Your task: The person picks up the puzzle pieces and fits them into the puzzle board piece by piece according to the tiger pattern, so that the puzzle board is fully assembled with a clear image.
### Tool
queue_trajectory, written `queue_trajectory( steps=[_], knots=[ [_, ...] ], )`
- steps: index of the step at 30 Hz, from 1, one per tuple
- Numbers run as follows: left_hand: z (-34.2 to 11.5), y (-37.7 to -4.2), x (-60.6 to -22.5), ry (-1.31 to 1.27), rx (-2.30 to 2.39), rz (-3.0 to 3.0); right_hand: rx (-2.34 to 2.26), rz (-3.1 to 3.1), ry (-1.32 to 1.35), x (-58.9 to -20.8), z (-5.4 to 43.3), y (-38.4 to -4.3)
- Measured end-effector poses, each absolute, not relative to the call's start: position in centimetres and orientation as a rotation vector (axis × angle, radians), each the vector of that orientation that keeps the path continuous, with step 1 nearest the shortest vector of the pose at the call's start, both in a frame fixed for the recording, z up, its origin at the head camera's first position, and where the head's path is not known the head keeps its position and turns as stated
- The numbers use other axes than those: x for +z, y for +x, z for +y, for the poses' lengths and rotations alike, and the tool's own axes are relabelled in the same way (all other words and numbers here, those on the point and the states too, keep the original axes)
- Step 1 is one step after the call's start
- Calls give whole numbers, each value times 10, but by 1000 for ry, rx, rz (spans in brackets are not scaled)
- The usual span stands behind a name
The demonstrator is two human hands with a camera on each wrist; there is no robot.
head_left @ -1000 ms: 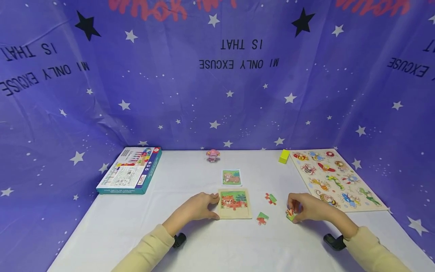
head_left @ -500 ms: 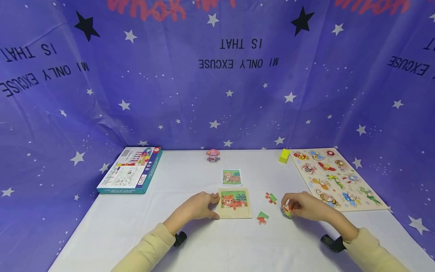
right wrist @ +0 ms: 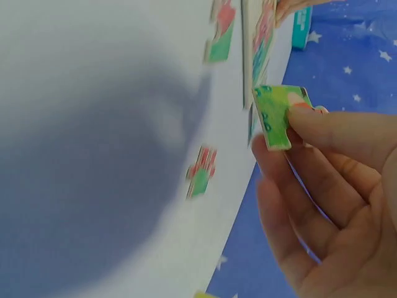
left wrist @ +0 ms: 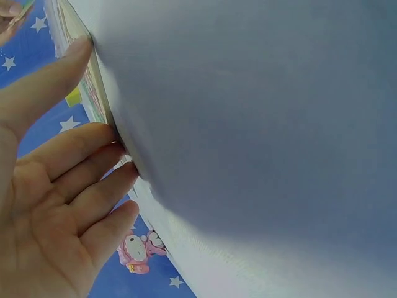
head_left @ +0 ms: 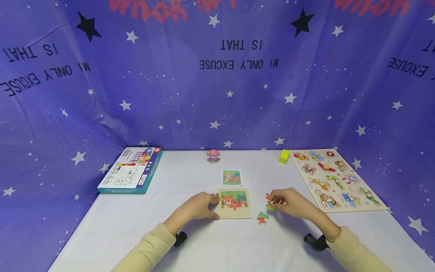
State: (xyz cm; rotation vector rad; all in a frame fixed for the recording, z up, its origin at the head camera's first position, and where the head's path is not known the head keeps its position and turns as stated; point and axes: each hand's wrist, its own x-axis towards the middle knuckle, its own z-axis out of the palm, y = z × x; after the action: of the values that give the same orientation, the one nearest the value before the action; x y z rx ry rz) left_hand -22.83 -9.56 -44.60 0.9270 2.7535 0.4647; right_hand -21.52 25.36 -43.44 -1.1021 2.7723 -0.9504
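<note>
My left hand (head_left: pixel 199 207) rests against the left edge of a square wooden puzzle tray (head_left: pixel 235 216), partly filled with a red tiger picture. In the left wrist view its thumb and fingers lie fairly straight along the tray's edge. To the right of the tray, my right hand (head_left: pixel 293 203) pinches a green-and-yellow jigsaw piece (right wrist: pixel 273 115) between thumb and fingers, above the table. One loose red-and-green jigsaw piece (head_left: pixel 262 218) lies near the tray's lower right. Another loose jigsaw piece (right wrist: pixel 201 174) is mostly hidden behind the right hand in the head view.
A small picture card (head_left: pixel 232 177) lies behind the tray. Farther back stand a pink figurine (head_left: pixel 213 155) and a yellow block (head_left: pixel 284 156). A flat box (head_left: pixel 130 172) is at the left, and a wooden insect puzzle board (head_left: pixel 336 181) at the right.
My right hand has lifted the pinched jigsaw piece and moved left with it, now covering part of one loose piece. The left hand and tray have stayed in place.
</note>
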Motion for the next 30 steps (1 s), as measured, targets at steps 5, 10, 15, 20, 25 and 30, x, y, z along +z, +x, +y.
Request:
queue_trajectory(
  steps=[5,10,15,20,25,30],
  knots=[
    [-96,-229,-447,920,471,2755,-1034,2797,-1051,-440,231,-219],
    [-95,-230,-449,931,478,2763,-1137,2765,-984,-445,210,-222],
    [-95,-230,-449,932,481,2758,-1191,2724,-934,-453,191,-225],
    [-95,-230,-449,937,487,2758,-1210,2709,-916,-459,172,-228],
    [-95,-230,-449,931,498,2759,-1244,2685,-883,-464,156,-230],
    [-96,-229,-450,917,506,2764,-1258,2691,-887,-467,140,-229]
  ],
)
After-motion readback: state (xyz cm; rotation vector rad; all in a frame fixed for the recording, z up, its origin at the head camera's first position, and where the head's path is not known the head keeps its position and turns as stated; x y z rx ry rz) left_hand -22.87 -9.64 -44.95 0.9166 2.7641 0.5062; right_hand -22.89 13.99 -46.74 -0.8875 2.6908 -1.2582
